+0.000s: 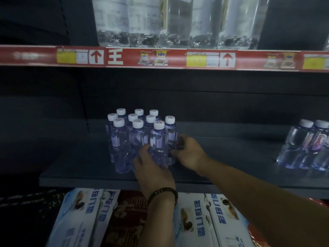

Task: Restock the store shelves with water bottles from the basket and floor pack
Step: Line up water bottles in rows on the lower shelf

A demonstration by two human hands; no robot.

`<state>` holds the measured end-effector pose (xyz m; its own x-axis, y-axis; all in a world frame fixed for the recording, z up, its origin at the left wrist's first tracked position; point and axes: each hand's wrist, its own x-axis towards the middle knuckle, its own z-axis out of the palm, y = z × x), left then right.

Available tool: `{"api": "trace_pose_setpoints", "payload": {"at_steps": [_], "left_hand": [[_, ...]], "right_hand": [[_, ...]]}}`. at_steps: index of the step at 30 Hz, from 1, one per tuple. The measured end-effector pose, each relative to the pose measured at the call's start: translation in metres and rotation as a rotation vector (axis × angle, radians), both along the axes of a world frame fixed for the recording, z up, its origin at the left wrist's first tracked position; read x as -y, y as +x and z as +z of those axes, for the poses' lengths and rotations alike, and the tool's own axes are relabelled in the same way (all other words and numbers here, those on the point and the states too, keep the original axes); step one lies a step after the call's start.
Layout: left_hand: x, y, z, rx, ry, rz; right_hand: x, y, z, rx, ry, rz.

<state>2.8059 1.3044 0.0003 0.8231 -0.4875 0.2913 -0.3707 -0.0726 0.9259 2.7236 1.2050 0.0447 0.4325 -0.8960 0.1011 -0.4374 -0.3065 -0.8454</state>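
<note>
Several small clear water bottles with white caps (137,136) stand in a tight cluster on the dark grey shelf (80,175). My left hand (151,168) grips the lower part of the front right bottle (159,139). My right hand (188,152) curls around the base of the rightmost bottle (170,129), just behind it. Both bottles stand upright on the shelf. A beaded bracelet sits on my left wrist.
Another group of larger bottles (306,145) stands at the shelf's right end. Big water jugs (174,22) fill the shelf above, over a red price strip (160,57). White and blue cartons (83,218) lie below the shelf's front edge.
</note>
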Motion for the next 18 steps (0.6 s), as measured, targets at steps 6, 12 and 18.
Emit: {"api": "trace_pose_setpoints", "payload": {"at_steps": [6,12,18], "left_hand": [[-0.011,-0.019,0.007,0.022,0.033,0.040],[-0.033,-0.082,0.026,0.027,0.070,-0.251],[-0.069,-0.210,0.024,0.532,0.402,-0.863]], "right_hand": [[-0.020,-0.045,0.015,-0.108,0.002,0.021],[-0.058,-0.149,0.023,-0.134,0.064,-0.061],[-0.137,-0.320,0.010,-0.252,0.044,-0.199]]}}
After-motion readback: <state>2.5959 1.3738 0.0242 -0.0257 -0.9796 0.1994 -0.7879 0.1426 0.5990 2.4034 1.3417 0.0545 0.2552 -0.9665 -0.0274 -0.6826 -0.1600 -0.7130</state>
